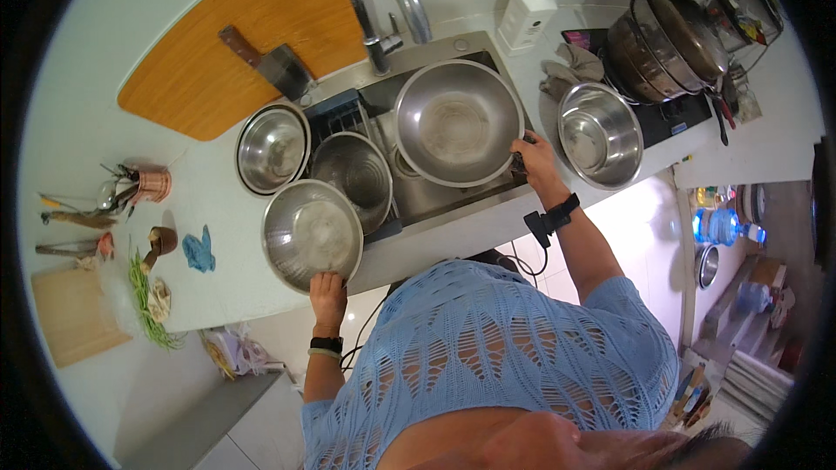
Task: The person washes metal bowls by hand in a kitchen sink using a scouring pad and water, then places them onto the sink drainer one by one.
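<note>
My left hand (328, 300) has its fingers over the near rim of a dimpled steel bowl (307, 232), perhaps a strainer, at the counter's front edge. A dark scouring pad (518, 162) is in my right hand (541, 160), close against the right rim of a wide steel basin (454, 121). That basin lies over the sink (424, 205), tilted to show its scratched inside. Between the two vessels a darker steel bowl (349, 173) rests on a drying rack (336, 108). Behind the left bowl sit nested steel bowls (273, 147).
A faucet (385, 6) arches behind the sink. A cleaver (271, 65) leans by an orange-brown board (196, 72). To the right stand a pump bottle (526, 16), a deep steel bowl (599, 134) and stacked pots (659, 46). A blue cloth (200, 251) and green vegetables (147, 294) lie left.
</note>
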### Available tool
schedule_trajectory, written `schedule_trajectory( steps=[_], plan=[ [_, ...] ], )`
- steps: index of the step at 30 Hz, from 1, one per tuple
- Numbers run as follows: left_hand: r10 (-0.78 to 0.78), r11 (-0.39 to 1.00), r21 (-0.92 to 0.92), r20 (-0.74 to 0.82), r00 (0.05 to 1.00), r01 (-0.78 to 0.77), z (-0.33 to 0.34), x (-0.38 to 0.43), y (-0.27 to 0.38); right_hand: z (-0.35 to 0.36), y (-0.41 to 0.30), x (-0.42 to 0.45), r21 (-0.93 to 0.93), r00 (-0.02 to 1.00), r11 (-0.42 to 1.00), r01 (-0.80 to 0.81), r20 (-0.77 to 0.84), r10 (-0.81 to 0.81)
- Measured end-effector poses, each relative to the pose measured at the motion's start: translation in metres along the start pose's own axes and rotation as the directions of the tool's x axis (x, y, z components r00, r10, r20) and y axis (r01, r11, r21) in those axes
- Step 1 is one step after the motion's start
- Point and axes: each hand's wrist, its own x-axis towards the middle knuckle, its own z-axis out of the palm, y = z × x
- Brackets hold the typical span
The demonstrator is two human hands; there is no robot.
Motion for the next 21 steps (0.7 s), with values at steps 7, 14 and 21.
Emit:
schedule_trajectory(
  steps=[7, 14, 21],
  plan=[
    [0.001, 0.983, -0.184, 0.046, 0.999, 0.007, -0.064, 0.063, 0.028, -0.016, -0.043, 0.008, -0.144, 0.995, 0.987, 0.067, 0.082, -0.055],
    [-0.226, -0.251, -0.774, 0.63, 0.742, 0.581, -0.038, 0.22, 0.114, 0.017, -0.074, 0.012, -0.095, 0.977, 0.994, -0.056, 0.2, 0.074],
    [-0.39, -0.385, -0.733, 0.68, 0.621, 0.561, 0.049, 0.245, 0.115, 0.04, -0.09, 0.045, -0.215, 0.939, 0.974, -0.068, 0.317, 0.135]
  ],
)
